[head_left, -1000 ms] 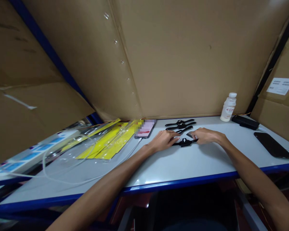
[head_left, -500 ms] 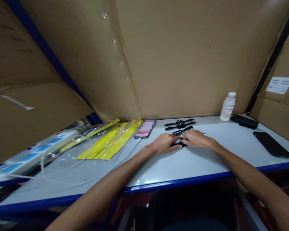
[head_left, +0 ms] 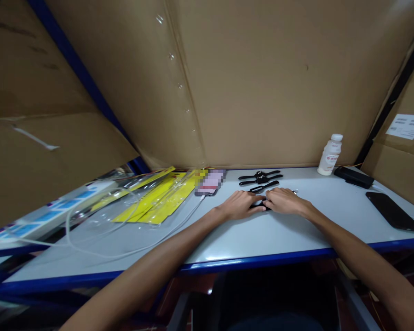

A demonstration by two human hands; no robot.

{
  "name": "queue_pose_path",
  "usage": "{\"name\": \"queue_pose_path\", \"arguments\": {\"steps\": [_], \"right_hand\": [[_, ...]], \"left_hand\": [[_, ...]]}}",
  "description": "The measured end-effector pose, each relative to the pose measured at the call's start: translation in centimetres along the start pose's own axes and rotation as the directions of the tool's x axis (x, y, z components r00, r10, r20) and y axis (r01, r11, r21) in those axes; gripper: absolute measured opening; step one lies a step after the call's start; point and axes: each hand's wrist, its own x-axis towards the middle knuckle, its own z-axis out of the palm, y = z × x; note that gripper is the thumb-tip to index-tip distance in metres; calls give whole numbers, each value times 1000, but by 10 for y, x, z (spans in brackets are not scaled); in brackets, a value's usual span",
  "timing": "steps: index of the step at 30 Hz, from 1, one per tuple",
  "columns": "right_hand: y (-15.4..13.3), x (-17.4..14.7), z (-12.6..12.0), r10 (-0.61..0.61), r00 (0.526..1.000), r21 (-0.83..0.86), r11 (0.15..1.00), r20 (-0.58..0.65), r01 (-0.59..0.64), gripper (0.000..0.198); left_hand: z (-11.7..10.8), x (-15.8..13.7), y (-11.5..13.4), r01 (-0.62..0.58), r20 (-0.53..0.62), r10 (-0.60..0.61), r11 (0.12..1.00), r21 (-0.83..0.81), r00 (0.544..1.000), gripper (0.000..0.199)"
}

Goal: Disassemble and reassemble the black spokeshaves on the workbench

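Note:
Both hands meet near the middle of the table, over a small black tool (head_left: 262, 205) that looks like a spokeshave and is mostly hidden by fingers. My left hand (head_left: 240, 205) pinches its left side between thumb and fingers. Curled over the right side, my right hand (head_left: 285, 201) has its fingertips close to the left ones. Just behind lies a black spokeshave body (head_left: 264, 186) with a slot in its middle. Farther back, two black spokeshaves (head_left: 260, 177) with shiny centres lie side by side. Small metal parts (head_left: 294, 191) show beyond my right hand.
To the left are yellow cards in clear plastic packaging (head_left: 158, 202), a phone (head_left: 211, 182) on a white cable (head_left: 141, 250), and a white-and-blue box (head_left: 55, 214). To the right stand a bottle (head_left: 330, 155), a black case (head_left: 353, 177) and a dark phone (head_left: 393, 211). Cardboard walls enclose the table.
The view has shifted slightly, so the table's things sit a little farther right. My hands stay together on the black tool, with only a slight change in the fingers.

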Motion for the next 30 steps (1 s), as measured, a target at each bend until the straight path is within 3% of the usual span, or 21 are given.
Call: {"name": "queue_pose_path", "arguments": {"steps": [22, 30], "right_hand": [[4, -2, -1, -115, 988, 19, 993, -103, 117, 17], [0, -3, -1, -149, 980, 50, 986, -130, 157, 31]], "left_hand": [[-1, 0, -7, -28, 21, 28, 1000, -13, 999, 50], [-1, 0, -8, -36, 22, 37, 999, -8, 999, 49]]}}
